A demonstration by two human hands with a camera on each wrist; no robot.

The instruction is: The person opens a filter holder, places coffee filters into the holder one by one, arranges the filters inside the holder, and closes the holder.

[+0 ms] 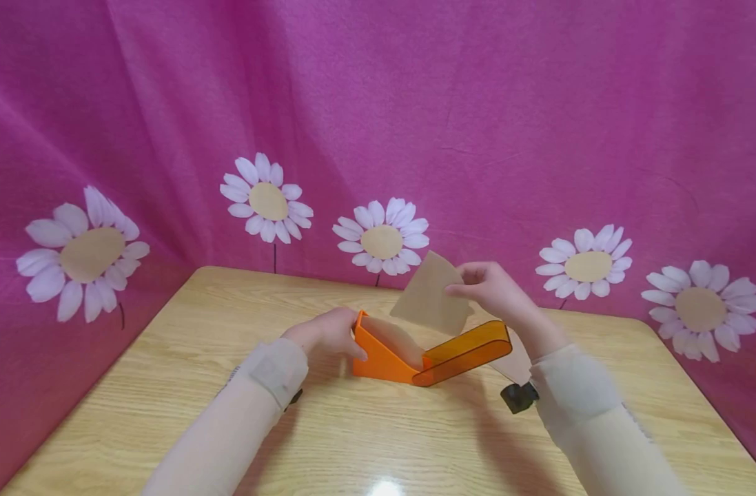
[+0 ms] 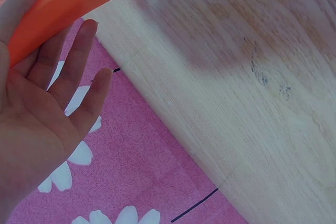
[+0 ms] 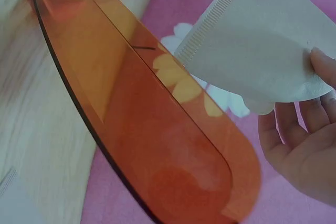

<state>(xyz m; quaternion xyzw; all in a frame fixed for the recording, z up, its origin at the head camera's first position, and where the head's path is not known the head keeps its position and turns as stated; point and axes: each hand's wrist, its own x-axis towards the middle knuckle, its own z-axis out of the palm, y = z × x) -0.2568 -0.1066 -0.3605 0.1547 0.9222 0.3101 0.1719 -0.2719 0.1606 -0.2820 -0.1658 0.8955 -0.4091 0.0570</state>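
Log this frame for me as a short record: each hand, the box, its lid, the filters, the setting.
Left hand: grips the left end of the orange box
Right hand: pinches a paper filter, raised behind the box
Lid: see-through amber, open, slanting up to the right
Box contents: paper visible inside
Other filter: on the table, below the right wrist
Backdrop: pink cloth with white flowers
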